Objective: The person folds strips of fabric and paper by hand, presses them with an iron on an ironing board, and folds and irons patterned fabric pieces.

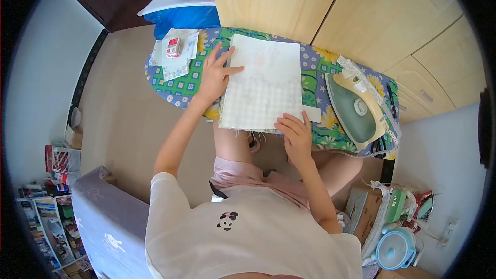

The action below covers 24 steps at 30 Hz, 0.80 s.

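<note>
At the left of the worktop (179, 98), a small box (174, 47) sits on papers (176, 68). The left hand (214, 75) spreads open on the white sheet's (263, 82) left edge; the right hand (296, 133), well apart, lies open at its near right corner. Farther right is an iron (354, 111).

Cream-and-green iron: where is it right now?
In the head view, the cream-and-green iron lies on the right side of the flower-patterned board, right of the right hand.
</note>
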Tool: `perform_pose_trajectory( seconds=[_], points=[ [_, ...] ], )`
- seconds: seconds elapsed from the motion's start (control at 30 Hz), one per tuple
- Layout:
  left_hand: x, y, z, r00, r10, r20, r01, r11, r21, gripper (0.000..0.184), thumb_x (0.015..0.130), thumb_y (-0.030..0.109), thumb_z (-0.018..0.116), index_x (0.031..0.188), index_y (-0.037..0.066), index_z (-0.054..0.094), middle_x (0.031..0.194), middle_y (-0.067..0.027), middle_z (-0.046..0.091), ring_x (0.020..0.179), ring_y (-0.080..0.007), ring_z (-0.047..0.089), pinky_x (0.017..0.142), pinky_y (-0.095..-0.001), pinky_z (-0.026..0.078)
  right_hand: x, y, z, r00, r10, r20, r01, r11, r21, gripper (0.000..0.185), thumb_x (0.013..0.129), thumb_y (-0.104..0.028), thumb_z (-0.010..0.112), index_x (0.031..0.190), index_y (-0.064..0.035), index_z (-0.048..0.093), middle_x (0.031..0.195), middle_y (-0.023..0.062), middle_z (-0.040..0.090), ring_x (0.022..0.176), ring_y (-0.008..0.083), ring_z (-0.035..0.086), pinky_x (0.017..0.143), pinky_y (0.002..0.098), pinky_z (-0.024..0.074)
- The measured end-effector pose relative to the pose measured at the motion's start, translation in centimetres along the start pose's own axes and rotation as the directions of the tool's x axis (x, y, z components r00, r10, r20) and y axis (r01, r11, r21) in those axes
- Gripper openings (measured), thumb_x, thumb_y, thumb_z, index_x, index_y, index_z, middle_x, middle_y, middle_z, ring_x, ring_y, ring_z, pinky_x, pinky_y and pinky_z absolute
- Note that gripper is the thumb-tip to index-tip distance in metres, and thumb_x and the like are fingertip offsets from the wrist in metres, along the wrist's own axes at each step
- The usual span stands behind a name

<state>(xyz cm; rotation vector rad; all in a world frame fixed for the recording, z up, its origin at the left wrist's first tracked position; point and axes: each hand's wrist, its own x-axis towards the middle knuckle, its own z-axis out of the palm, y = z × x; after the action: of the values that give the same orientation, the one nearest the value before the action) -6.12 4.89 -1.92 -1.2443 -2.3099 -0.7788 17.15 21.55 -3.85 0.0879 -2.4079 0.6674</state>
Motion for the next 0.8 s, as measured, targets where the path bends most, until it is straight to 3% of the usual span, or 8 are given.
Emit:
perform_pose_trajectory(
  seconds=[0.2, 0.3, 0.37, 0.4, 0.47, 0.6, 0.8],
  points=[
    [-1.2, -0.3, 0.1, 0.999, -0.037, 0.015, 0.036, 0.998, 0.048, 0.034, 0.072, -0.003, 0.058, 0.094, 0.019, 0.071, 0.127, -0.0057, 0.051, 0.129, -0.0337, 0.032, 0.102, -0.0437, 0.029, -0.3, -0.6, -0.3, 1.000, 0.012, -0.014, -0.013, 1.000, -0.028, 0.021, 0.070, 0.000, 0.060, 0.088, -0.0101, 0.065, 0.098, 0.0010, 0.063, 0.102, 0.0220, 0.056, 0.099, 0.0533, 0.0308],
    [-1.7, -0.9, -0.1, 0.987, -0.158, -0.015, 0.158, 0.969, 0.188, 0.029, 0.075, 0.000, 0.058, 0.096, 0.015, 0.070, 0.122, -0.0067, 0.055, 0.123, -0.0326, 0.038, 0.098, -0.0433, 0.033, -0.5, -0.7, 0.0, 0.999, 0.024, -0.027, -0.024, 1.000, -0.004, 0.021, 0.069, 0.001, 0.061, 0.087, -0.0095, 0.065, 0.098, 0.0019, 0.063, 0.102, 0.0232, 0.057, 0.094, 0.0519, 0.0352],
    [-1.5, -1.6, -0.4, 0.980, -0.192, -0.044, 0.195, 0.977, 0.091, 0.022, 0.076, 0.003, 0.058, 0.094, 0.008, 0.069, 0.108, -0.0074, 0.059, 0.108, -0.0299, 0.049, 0.089, -0.0406, 0.040, -0.6, -0.7, 0.2, 0.999, 0.036, -0.024, -0.035, 0.999, 0.037, 0.022, 0.068, 0.001, 0.061, 0.087, -0.0092, 0.065, 0.098, 0.0026, 0.063, 0.101, 0.0240, 0.057, 0.091, 0.0510, 0.0377],
    [-1.4, -1.9, -0.5, 0.979, -0.199, -0.043, 0.203, 0.975, 0.093, 0.022, 0.076, 0.003, 0.058, 0.094, 0.008, 0.069, 0.108, -0.0074, 0.059, 0.108, -0.0299, 0.049, 0.089, -0.0406, 0.040, -0.6, -0.7, 0.2, 0.999, 0.040, -0.026, -0.039, 0.999, 0.038, 0.024, 0.067, 0.003, 0.060, 0.087, -0.0087, 0.066, 0.098, 0.0035, 0.063, 0.101, 0.0249, 0.057, 0.087, 0.0480, 0.0403],
    [-1.1, -2.3, -0.6, 0.980, -0.198, -0.035, 0.201, 0.973, 0.118, 0.019, 0.075, 0.004, 0.059, 0.092, 0.004, 0.068, 0.095, -0.0073, 0.059, 0.093, -0.0270, 0.053, 0.080, -0.0380, 0.045, -0.5, -0.8, 0.4, 0.999, 0.043, -0.020, -0.042, 0.998, 0.039, 0.026, 0.066, 0.005, 0.059, 0.087, -0.0081, 0.066, 0.098, 0.0044, 0.063, 0.100, 0.0257, 0.057, 0.083, 0.0450, 0.0429],
    [-0.9, -2.5, -0.7, 0.965, -0.260, -0.034, 0.262, 0.956, 0.134, 0.021, 0.075, 0.003, 0.060, 0.094, 0.002, 0.067, 0.092, -0.0106, 0.058, 0.087, -0.0281, 0.055, 0.076, -0.0366, 0.046, -0.3, -0.6, 0.6, 0.999, 0.028, -0.041, -0.026, 0.998, 0.063, 0.031, 0.063, 0.008, 0.058, 0.089, -0.0071, 0.067, 0.098, 0.0059, 0.063, 0.100, 0.0267, 0.058, 0.078, 0.0376, 0.0459],
    [-1.3, -0.5, -2.7, 0.972, -0.132, -0.194, 0.168, 0.968, 0.184, 0.017, 0.076, 0.004, 0.060, 0.092, 0.003, 0.066, 0.084, -0.0095, 0.056, 0.079, -0.0270, 0.054, 0.070, -0.0363, 0.047, -0.1, -1.0, 0.9, 0.996, 0.040, -0.083, -0.036, 0.999, 0.040, 0.031, 0.063, 0.009, 0.059, 0.089, -0.0070, 0.067, 0.097, 0.0070, 0.064, 0.097, 0.0267, 0.060, 0.076, 0.0362, 0.0475]
  ],
)
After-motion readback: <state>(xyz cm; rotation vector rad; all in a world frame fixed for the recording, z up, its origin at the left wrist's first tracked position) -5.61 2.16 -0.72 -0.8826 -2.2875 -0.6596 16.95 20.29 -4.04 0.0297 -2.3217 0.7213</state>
